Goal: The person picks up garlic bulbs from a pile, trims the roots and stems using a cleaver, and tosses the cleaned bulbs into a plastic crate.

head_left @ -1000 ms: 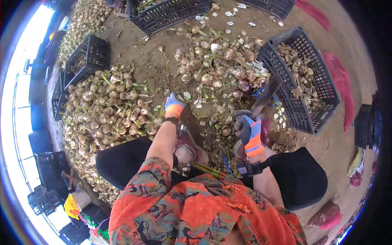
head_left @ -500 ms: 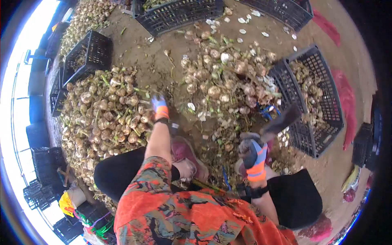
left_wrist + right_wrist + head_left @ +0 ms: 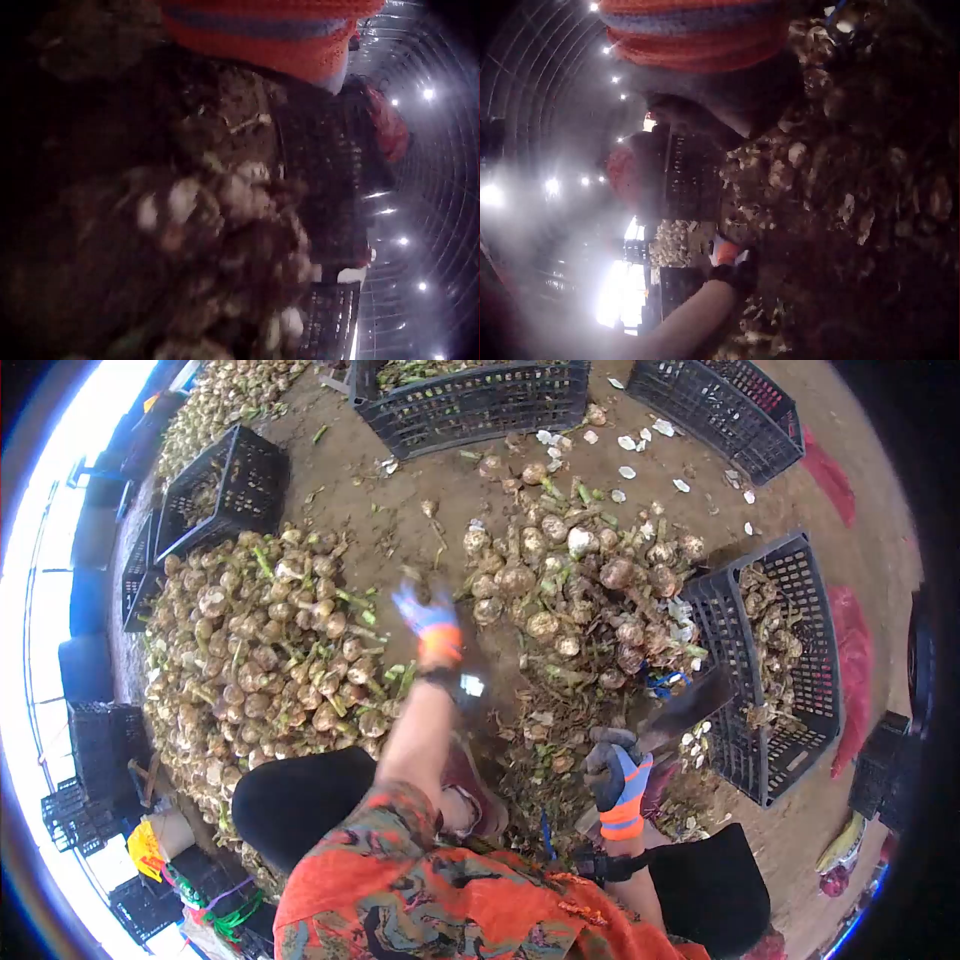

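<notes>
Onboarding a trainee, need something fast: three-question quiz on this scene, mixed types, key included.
1. Which hand holds the bladed tool?
2. True or false: the slotted crate nearest that tool is empty.
3. The cuff of the glove on the left hand is mainly: A) green, B) orange, C) black.

Key:
1. The right hand.
2. False; it holds plant material.
3. B.

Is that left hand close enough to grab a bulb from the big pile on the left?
Probably yes: the left hand hovers near the pile of bulbs, and nothing seems to stand between them. It's too blurred to tell whether it's already holding something.
</notes>
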`<act>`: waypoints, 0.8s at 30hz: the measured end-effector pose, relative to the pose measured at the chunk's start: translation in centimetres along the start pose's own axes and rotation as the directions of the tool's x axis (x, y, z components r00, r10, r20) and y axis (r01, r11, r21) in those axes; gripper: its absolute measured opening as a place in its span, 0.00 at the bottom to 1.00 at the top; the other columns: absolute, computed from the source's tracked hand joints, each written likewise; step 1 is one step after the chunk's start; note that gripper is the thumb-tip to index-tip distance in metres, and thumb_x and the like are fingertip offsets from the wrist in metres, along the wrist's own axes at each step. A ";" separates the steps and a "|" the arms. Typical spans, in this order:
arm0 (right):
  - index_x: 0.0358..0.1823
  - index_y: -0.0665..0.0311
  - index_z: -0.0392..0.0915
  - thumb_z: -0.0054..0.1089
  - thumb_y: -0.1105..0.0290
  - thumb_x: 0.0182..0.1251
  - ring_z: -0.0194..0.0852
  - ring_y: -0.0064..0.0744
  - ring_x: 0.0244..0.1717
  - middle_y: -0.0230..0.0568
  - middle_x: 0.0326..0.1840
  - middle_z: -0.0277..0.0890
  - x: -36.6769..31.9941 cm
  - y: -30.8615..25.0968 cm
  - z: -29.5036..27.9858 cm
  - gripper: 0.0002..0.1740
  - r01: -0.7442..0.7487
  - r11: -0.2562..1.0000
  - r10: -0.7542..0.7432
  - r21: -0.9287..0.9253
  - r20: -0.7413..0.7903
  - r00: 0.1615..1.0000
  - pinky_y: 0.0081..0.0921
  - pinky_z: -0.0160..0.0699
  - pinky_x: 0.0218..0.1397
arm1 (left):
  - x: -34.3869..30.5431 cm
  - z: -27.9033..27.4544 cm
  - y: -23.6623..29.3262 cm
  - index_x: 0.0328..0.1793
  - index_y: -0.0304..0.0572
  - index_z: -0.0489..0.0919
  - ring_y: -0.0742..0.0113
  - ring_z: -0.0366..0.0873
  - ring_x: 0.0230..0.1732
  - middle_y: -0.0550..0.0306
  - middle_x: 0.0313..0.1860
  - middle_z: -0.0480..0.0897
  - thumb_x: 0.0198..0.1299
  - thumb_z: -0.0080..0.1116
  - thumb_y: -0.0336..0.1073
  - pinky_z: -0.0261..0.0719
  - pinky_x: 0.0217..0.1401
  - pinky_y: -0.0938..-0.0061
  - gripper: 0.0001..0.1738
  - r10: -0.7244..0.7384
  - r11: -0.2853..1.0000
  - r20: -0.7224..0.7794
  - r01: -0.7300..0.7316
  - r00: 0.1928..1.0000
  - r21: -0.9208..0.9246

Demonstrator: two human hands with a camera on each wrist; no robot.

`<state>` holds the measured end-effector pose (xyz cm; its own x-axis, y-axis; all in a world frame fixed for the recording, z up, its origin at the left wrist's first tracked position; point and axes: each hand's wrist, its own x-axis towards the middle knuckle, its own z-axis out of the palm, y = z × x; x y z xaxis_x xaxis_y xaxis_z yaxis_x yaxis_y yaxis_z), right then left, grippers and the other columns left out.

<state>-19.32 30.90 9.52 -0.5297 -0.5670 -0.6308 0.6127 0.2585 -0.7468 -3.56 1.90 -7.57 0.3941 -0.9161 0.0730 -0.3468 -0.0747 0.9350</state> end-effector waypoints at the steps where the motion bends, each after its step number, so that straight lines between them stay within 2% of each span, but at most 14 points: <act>1: 0.34 0.73 0.73 0.45 0.74 0.51 0.64 0.24 0.17 0.36 0.15 0.66 0.2 0.0 -0.5 0.11 0.008 1.000 -0.008 -0.001 -0.007 1.000 0.20 0.62 0.17 | 5.1 0.6 -3.1 0.62 0.39 0.59 0.46 0.58 0.61 0.42 0.59 0.64 0.48 0.58 0.47 0.52 0.65 0.60 0.38 0.122 0.771 0.086 -0.149 0.989 0.619; 2: 0.38 0.72 0.72 0.48 0.72 0.53 0.66 0.24 0.17 0.36 0.19 0.69 0.4 -0.1 -0.8 0.13 -0.020 1.000 0.020 -0.008 0.022 1.000 0.20 0.65 0.17 | 6.6 0.4 2.5 0.64 0.41 0.56 0.43 0.56 0.62 0.38 0.63 0.56 0.44 0.61 0.50 0.55 0.64 0.60 0.43 -0.043 0.826 -0.052 0.065 0.998 0.560; 4: 0.37 0.71 0.74 0.52 0.73 0.51 0.66 0.22 0.16 0.34 0.18 0.69 0.7 -1.5 0.4 0.12 -0.046 0.996 0.048 0.076 -0.029 0.998 0.17 0.64 0.17 | 11.2 1.5 1.5 0.67 0.46 0.51 0.41 0.56 0.62 0.36 0.63 0.54 0.37 0.66 0.51 0.60 0.61 0.61 0.51 -0.086 0.846 0.002 0.072 0.996 0.529; 7: 0.35 0.70 0.74 0.52 0.74 0.51 0.66 0.21 0.16 0.34 0.18 0.69 1.3 -2.0 0.9 0.10 -0.073 0.996 0.075 0.044 -0.054 0.996 0.14 0.60 0.16 | 16.5 5.9 -2.5 0.65 0.46 0.55 0.47 0.58 0.62 0.42 0.63 0.58 0.39 0.64 0.50 0.61 0.60 0.63 0.47 0.202 0.771 0.398 -0.396 0.895 0.499; 9: 0.37 0.70 0.73 0.52 0.73 0.52 0.65 0.21 0.16 0.35 0.19 0.70 2.1 -1.6 1.0 0.11 0.004 0.997 -0.007 -0.073 -0.050 0.999 0.13 0.59 0.15 | 15.6 8.1 0.6 0.61 0.56 0.63 0.46 0.61 0.59 0.48 0.61 0.62 0.43 0.60 0.43 0.64 0.58 0.63 0.35 0.096 0.567 0.638 -0.569 0.764 0.596; 13: 0.36 0.70 0.74 0.49 0.76 0.54 0.64 0.18 0.16 0.34 0.21 0.71 2.6 -2.2 3.0 0.09 -0.119 0.991 0.125 0.067 -0.103 0.987 0.11 0.58 0.16 | 12.9 7.0 -2.1 0.48 0.55 0.74 0.45 0.65 0.53 0.46 0.57 0.65 0.38 0.57 0.33 0.65 0.54 0.59 0.25 0.341 0.693 0.582 -0.616 0.738 0.375; 15: 0.37 0.70 0.73 0.47 0.77 0.55 0.63 0.17 0.16 0.33 0.21 0.70 2.9 -2.4 2.9 0.09 -0.050 0.995 0.056 -0.089 0.069 0.996 0.11 0.57 0.16 | 9.0 4.8 -4.3 0.43 0.50 0.75 0.42 0.66 0.50 0.43 0.54 0.66 0.37 0.57 0.31 0.66 0.52 0.58 0.21 0.452 0.653 0.483 -0.647 0.750 0.394; 16: 0.36 0.70 0.73 0.47 0.77 0.56 0.61 0.17 0.15 0.31 0.20 0.68 2.8 -1.1 2.9 0.08 -0.056 0.998 0.057 0.012 -0.065 0.996 0.12 0.56 0.15 | 6.4 3.1 -3.3 0.44 0.51 0.74 0.42 0.66 0.49 0.41 0.54 0.66 0.37 0.57 0.30 0.66 0.52 0.57 0.22 0.428 0.704 0.505 -0.627 0.749 0.334; 17: 0.36 0.70 0.73 0.47 0.77 0.56 0.61 0.17 0.15 0.31 0.20 0.68 2.3 -1.3 3.1 0.08 -0.058 0.998 0.059 0.014 -0.068 0.996 0.12 0.56 0.15 | 3.3 1.8 -3.4 0.46 0.50 0.73 0.41 0.64 0.52 0.40 0.55 0.65 0.37 0.56 0.28 0.64 0.54 0.58 0.24 0.292 0.735 0.483 -0.517 0.825 0.438; 18: 0.36 0.71 0.73 0.48 0.77 0.55 0.61 0.17 0.15 0.30 0.19 0.68 2.0 -2.0 3.6 0.08 -0.066 0.998 0.066 0.002 -0.032 0.997 0.12 0.55 0.15 | -0.1 0.5 -3.3 0.48 0.48 0.72 0.41 0.62 0.54 0.40 0.56 0.63 0.37 0.55 0.27 0.62 0.57 0.58 0.25 0.390 0.716 0.427 -0.560 0.816 0.417; 20: 0.35 0.72 0.73 0.47 0.73 0.52 0.65 0.23 0.16 0.35 0.14 0.66 1.5 -2.7 3.7 0.11 -0.014 0.995 0.019 -0.097 0.050 0.999 0.17 0.60 0.16 | -7.0 -1.2 -2.1 0.53 0.43 0.69 0.40 0.61 0.55 0.39 0.55 0.63 0.37 0.53 0.24 0.61 0.57 0.57 0.29 0.191 0.819 0.289 -0.315 0.938 0.480; 22: 0.35 0.73 0.73 0.46 0.73 0.52 0.64 0.23 0.15 0.35 0.14 0.66 0.7 -3.5 3.8 0.11 -0.014 0.998 0.018 -0.059 0.055 0.998 0.17 0.60 0.16 | -13.7 -2.2 -0.9 0.53 0.39 0.68 0.40 0.66 0.48 0.38 0.46 0.68 0.37 0.53 0.25 0.64 0.52 0.56 0.29 0.179 0.878 0.215 -0.255 0.960 0.406; 23: 0.35 0.73 0.72 0.46 0.74 0.52 0.64 0.23 0.15 0.34 0.14 0.66 -0.1 -3.7 3.8 0.11 -0.028 0.999 0.030 -0.023 0.066 0.997 0.17 0.60 0.16 | -16.3 -2.8 -1.5 0.51 0.37 0.69 0.44 0.69 0.45 0.41 0.43 0.71 0.37 0.53 0.25 0.68 0.49 0.62 0.27 0.199 0.855 0.323 -0.325 0.925 0.405; 24: 0.37 0.74 0.71 0.46 0.74 0.52 0.64 0.23 0.16 0.35 0.14 0.66 -0.1 -2.8 2.6 0.13 0.114 0.963 -0.080 -0.244 0.145 0.986 0.18 0.62 0.17 | -19.2 -3.0 1.1 0.49 0.36 0.70 0.51 0.72 0.43 0.45 0.41 0.72 0.36 0.53 0.24 0.70 0.46 0.68 0.26 -0.007 0.979 0.345 -0.065 0.939 0.195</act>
<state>-19.44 28.18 12.29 -0.4867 -0.6931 -0.5317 0.3862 0.3752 -0.8427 -8.92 20.61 -6.90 0.0789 -0.9952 -0.0577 -0.5312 -0.0909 0.8424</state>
